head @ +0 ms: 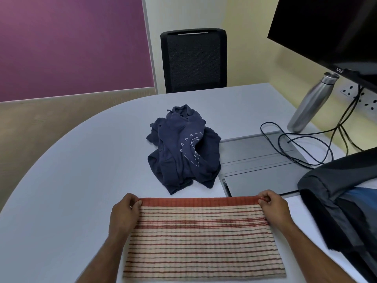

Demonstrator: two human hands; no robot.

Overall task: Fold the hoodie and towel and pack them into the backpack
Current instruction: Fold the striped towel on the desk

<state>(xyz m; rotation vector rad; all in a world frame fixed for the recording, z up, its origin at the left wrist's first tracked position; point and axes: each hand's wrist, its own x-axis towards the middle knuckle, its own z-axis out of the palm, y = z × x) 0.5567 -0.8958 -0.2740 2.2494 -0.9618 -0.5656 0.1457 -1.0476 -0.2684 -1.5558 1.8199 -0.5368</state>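
Two hands hold the towel [201, 237] by its far corners. The left hand [124, 214] pinches the far left corner, thumb and fingers curled over the red border; the right hand [273, 207] pinches the far right corner in the same way. Between the hands the red edge runs straight and taut. From that edge the towel lies flat on the worktop [61, 190], spreading back toward the person between the two forearms, cream with thin red stripes, its near edge close to the bottom of the view.

Beyond the hands, just past the towel's far edge and a little nearer the left hand's side of centre, the hoodie [181, 150] lies in a crumpled dark blue heap, white lettering showing on one fold. It does not touch the towel.

Just beside the right hand, on its outer side, the backpack [334, 201] lies dark grey and black, with a blue lining showing at its mouth. It runs out of view at the right edge.

Beyond the right hand a grey panel [257, 160] is set into the worktop, with black cables [285, 144] looped across it. Farther out on that side stands a steel bottle [312, 103], and above it hangs the dark screen [330, 27]. Well beyond the hoodie, past the worktop's far edge, is a black chair [193, 60].
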